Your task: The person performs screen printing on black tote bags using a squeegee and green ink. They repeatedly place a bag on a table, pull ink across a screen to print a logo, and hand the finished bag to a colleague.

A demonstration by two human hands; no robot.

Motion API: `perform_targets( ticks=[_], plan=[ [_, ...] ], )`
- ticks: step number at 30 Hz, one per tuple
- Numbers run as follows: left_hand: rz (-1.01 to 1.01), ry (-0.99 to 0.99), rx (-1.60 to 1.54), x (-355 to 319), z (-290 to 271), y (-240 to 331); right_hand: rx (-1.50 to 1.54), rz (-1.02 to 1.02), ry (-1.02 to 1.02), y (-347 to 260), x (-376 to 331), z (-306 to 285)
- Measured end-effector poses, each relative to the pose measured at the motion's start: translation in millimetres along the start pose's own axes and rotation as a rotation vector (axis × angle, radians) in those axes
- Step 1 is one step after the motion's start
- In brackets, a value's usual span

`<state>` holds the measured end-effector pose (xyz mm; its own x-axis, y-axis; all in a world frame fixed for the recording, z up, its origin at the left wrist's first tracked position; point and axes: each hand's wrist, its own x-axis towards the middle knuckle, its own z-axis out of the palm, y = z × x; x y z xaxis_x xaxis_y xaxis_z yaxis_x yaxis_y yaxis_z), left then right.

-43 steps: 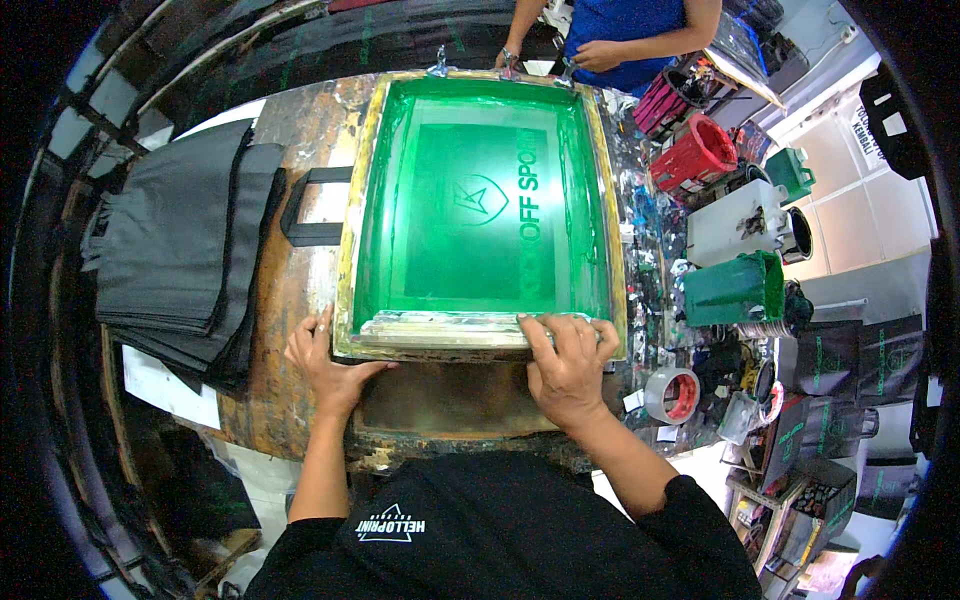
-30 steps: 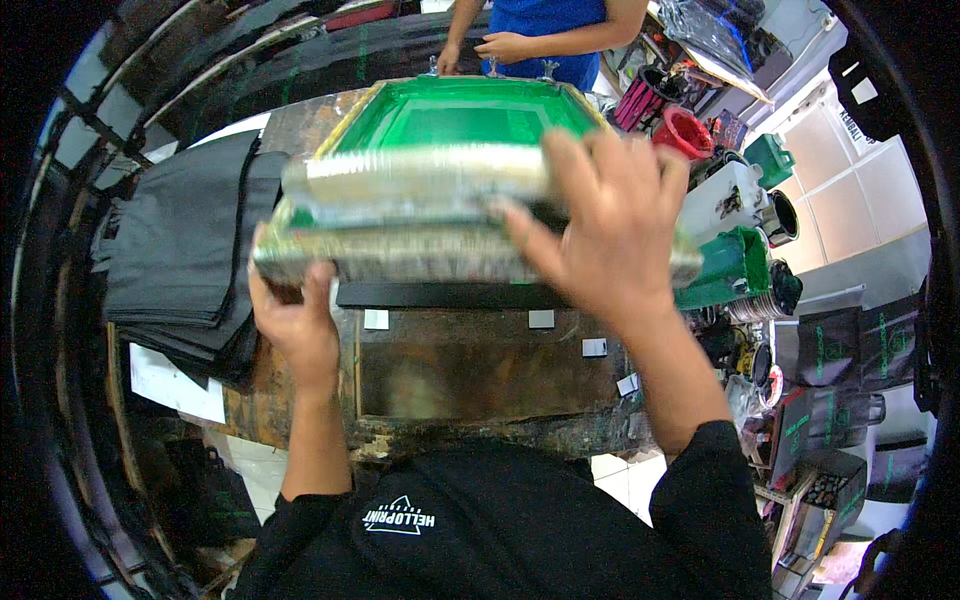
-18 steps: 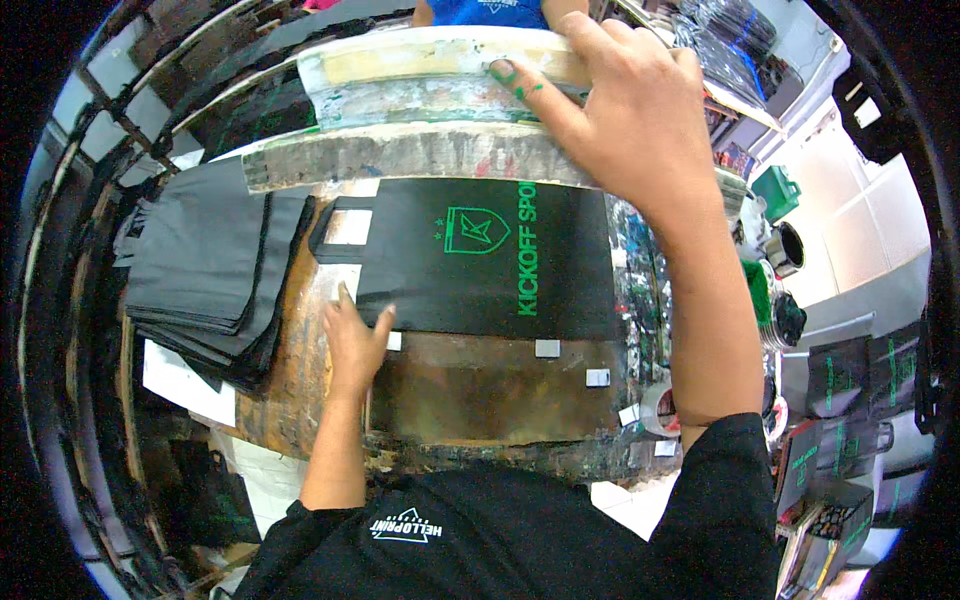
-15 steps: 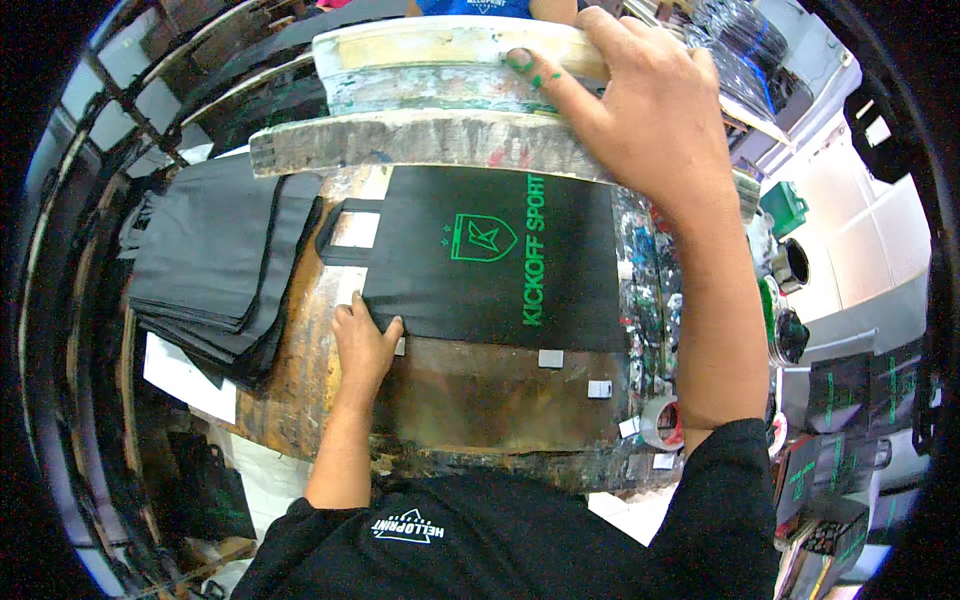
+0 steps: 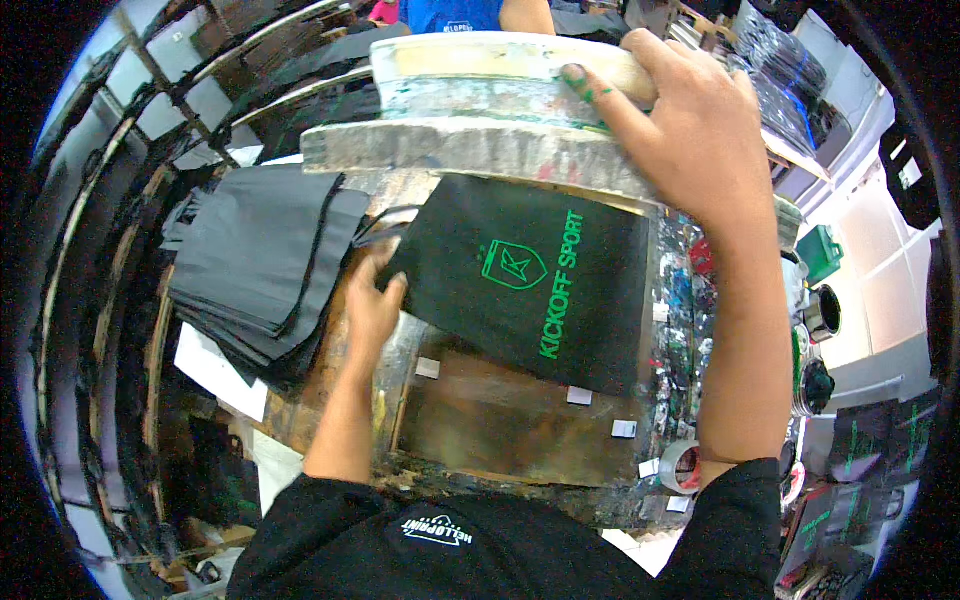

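Note:
A black fabric bag [image 5: 450, 270] with a green shield print and green lettering lies tilted over the brown printing board [image 5: 500, 420]. My left hand [image 5: 372, 300] pinches its left edge near the handles, between thumb and fingers. Above the bag, my right hand [image 5: 700, 120] is wrapped over the yellowish bar of a paint-smeared squeegee [image 5: 480, 65], its thumb stained green. The grey wooden edge of a screen frame [image 5: 450, 148] runs just below the squeegee, under my right palm, raised over the bag's far side.
A stack of plain black bags [image 5: 250, 250] stands left of the board. A tape roll [image 5: 682, 467] and small white tabs [image 5: 624, 429] lie at the right. Beyond are an open can [image 5: 822, 312] and a green container [image 5: 822, 255]. A person in blue [image 5: 450, 14] is across the table.
My left hand has pulled up the bag's left edge, and the bag has turned askew on the board. My right hand keeps its hold above. The whole view has shifted somewhat.

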<state>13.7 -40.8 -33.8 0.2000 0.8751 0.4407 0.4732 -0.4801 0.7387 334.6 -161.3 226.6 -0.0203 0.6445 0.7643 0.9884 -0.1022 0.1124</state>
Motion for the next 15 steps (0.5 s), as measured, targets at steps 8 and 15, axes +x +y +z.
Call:
perform_targets(
  ticks=[8, 15],
  plan=[
    [-0.181, -0.074, 0.102, 149.0, -149.9, -13.3, 0.008, 0.039, -0.047, -4.4, 3.9, -2.5],
    [-0.404, -0.069, 0.1, 227.7, -209.5, -83.1, -0.03, 0.071, -0.051, 1.2, -0.4, -7.3]
  ],
)
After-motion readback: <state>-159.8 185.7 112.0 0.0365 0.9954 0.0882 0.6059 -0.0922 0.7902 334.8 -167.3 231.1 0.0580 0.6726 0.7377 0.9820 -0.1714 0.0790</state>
